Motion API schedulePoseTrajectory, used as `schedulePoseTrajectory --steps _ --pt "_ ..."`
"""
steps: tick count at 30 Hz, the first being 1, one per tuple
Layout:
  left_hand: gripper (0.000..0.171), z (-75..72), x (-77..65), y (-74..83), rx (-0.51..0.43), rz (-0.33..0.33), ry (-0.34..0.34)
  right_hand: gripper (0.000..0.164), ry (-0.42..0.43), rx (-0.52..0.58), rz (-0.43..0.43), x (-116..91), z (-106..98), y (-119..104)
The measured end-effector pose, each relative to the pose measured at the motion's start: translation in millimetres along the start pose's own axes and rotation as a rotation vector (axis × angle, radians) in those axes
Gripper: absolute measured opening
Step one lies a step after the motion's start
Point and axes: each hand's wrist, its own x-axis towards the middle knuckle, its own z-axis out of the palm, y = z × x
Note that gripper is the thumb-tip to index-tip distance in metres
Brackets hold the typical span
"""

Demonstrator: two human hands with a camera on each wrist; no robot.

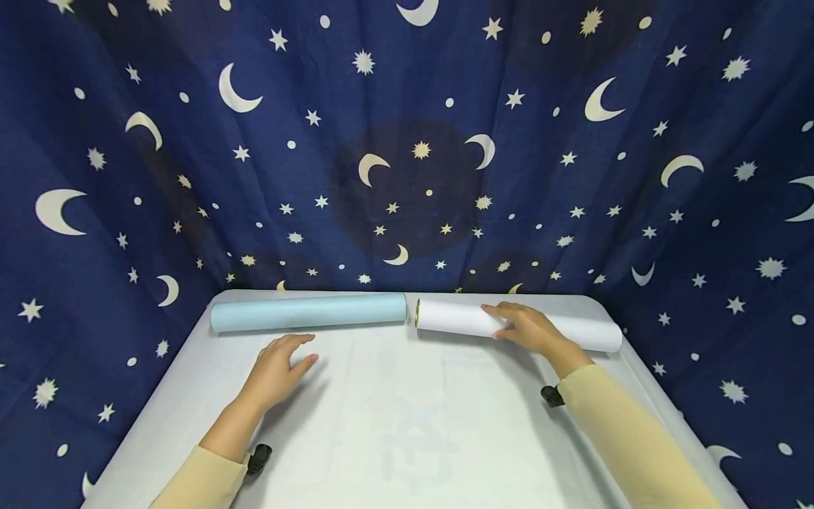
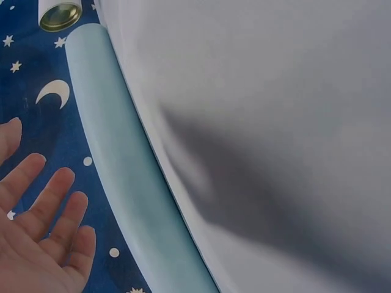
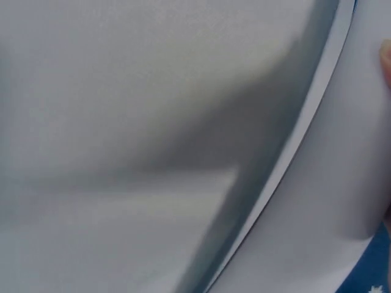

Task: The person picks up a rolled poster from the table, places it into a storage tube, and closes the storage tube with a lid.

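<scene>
A long white tube with a gold-coloured metal end lies at the far right of the table. My right hand grips it around the middle, thumb on the near side and fingers over the top. In the right wrist view the white tube fills the right side, and only bits of the hand show. To the left lies a light blue tube, nearly in line with the white one. My left hand is held just in front of it, fingers spread and holding nothing. That hand shows its palm in the left wrist view.
Both tubes lie along the back edge of a white-covered table. A dark blue curtain with moons and stars hangs behind and at both sides. Dark wrist devices sit at both cuffs.
</scene>
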Motion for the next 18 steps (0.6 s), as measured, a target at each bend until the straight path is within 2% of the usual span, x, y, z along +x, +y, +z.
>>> schedulePoseTrajectory --steps 4,11,18 --pt "0.042 -3.1 -4.9 -2.8 0.022 -0.002 0.015 0.068 -0.003 -0.021 0.007 6 4 6" --pt "0.042 -5.8 -9.0 -2.5 0.039 0.012 0.029 0.070 -0.009 -0.072 -0.033 12 8 10" --pt "0.040 -9.6 -14.8 -0.8 0.073 0.025 0.060 0.070 -0.010 -0.066 -0.042 18 10 13"
